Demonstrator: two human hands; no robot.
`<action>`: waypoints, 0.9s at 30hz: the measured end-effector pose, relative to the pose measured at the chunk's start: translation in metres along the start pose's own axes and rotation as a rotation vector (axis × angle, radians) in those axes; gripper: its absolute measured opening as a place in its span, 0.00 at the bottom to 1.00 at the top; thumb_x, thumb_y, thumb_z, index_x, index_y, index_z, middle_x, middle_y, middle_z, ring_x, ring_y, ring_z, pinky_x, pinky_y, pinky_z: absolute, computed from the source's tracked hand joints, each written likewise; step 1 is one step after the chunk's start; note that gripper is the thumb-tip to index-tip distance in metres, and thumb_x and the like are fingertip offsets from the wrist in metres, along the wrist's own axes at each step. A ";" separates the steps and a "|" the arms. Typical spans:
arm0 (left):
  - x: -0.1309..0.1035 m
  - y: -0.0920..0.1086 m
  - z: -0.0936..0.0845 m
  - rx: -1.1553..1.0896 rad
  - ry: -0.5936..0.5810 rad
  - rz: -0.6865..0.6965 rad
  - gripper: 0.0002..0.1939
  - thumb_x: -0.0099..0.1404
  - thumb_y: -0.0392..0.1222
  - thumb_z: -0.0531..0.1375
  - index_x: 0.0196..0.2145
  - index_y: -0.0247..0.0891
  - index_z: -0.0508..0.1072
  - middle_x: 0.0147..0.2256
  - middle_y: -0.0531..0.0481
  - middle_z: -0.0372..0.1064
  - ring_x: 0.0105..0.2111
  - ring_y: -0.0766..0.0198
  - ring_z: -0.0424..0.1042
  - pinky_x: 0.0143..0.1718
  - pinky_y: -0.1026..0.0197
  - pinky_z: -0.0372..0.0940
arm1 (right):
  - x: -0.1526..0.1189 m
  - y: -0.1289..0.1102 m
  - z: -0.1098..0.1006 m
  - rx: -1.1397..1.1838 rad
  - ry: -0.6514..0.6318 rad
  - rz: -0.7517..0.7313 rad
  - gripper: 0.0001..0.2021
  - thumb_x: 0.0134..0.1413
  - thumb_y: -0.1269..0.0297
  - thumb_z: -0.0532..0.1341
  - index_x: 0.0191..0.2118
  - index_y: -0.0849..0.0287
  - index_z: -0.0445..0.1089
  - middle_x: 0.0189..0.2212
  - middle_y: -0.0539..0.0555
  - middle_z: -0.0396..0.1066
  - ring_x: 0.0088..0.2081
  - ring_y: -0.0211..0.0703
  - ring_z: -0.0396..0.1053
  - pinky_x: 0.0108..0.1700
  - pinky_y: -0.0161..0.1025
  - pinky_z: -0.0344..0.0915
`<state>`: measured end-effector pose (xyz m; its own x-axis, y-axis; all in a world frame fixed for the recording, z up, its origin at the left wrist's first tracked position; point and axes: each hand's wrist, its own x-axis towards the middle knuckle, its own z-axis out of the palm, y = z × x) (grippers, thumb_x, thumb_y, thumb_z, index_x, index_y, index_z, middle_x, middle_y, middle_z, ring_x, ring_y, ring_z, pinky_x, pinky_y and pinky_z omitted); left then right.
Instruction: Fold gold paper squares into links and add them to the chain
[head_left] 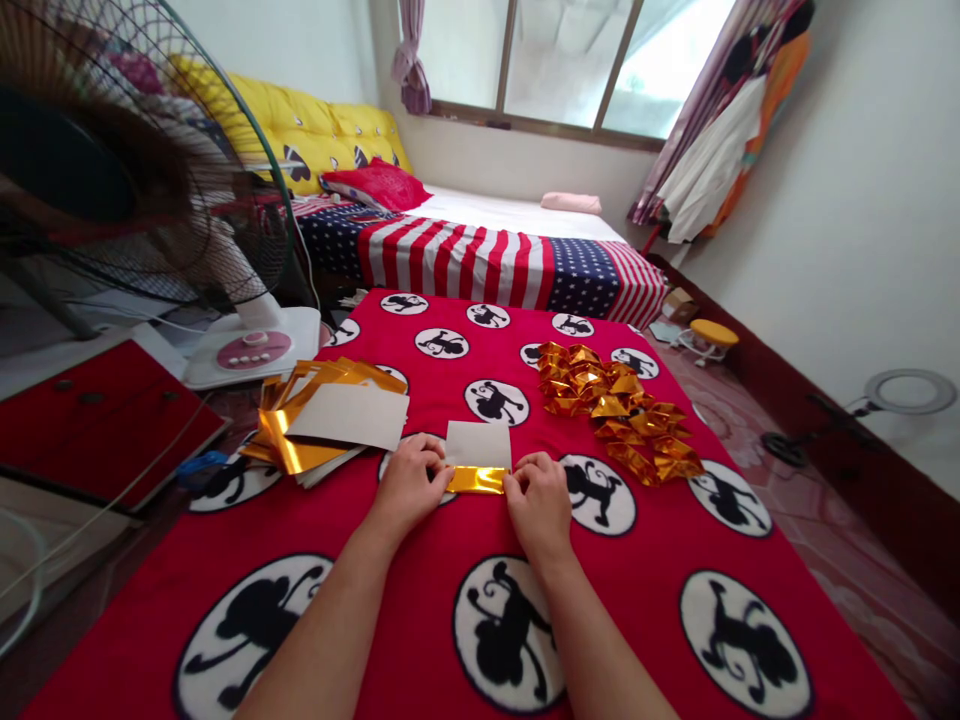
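A sheet of gold paper [478,444] lies on the red cloth [420,620], pale side up, with its near edge folded over into a shiny gold strip. My left hand [411,486] pinches the strip's left end, and my right hand [538,502] holds its right end, fingers curled. Left of my hands is a loose stack of gold sheets [349,415], a pale face on top. Several folded gold paper pieces [607,400] sit in a cluster to the right, beyond my right hand.
At the left stand a large fan [251,290] and a red-topped box [97,410]. Past the cloth's far edge is a bed [480,262] with a striped cover. On the right floor are a yellow stool [714,333] and a ring lamp [909,391].
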<state>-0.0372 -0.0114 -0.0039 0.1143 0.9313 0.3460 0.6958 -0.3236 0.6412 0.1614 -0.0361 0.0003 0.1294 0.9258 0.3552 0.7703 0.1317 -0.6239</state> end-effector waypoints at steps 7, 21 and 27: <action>-0.001 -0.001 0.001 0.003 0.009 0.014 0.12 0.56 0.35 0.62 0.17 0.38 0.70 0.34 0.49 0.71 0.38 0.60 0.70 0.44 0.56 0.65 | 0.001 -0.001 0.000 -0.024 -0.016 0.017 0.13 0.51 0.72 0.58 0.19 0.55 0.63 0.33 0.55 0.68 0.39 0.49 0.62 0.44 0.45 0.60; 0.000 0.003 0.000 -0.001 0.018 -0.011 0.09 0.54 0.33 0.64 0.21 0.38 0.67 0.32 0.50 0.69 0.38 0.59 0.68 0.43 0.56 0.62 | 0.000 -0.006 0.001 -0.176 -0.035 0.024 0.09 0.53 0.72 0.57 0.23 0.57 0.63 0.33 0.53 0.66 0.39 0.46 0.61 0.45 0.40 0.58; -0.001 0.005 -0.001 0.013 -0.020 -0.009 0.03 0.56 0.34 0.63 0.29 0.40 0.75 0.34 0.50 0.69 0.41 0.58 0.67 0.45 0.55 0.62 | -0.002 -0.007 0.002 -0.210 0.003 0.007 0.03 0.52 0.72 0.59 0.30 0.58 0.66 0.33 0.53 0.66 0.40 0.47 0.61 0.46 0.41 0.58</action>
<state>-0.0346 -0.0144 0.0002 0.1216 0.9374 0.3264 0.7062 -0.3128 0.6352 0.1544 -0.0386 0.0025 0.1371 0.9253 0.3537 0.8824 0.0482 -0.4680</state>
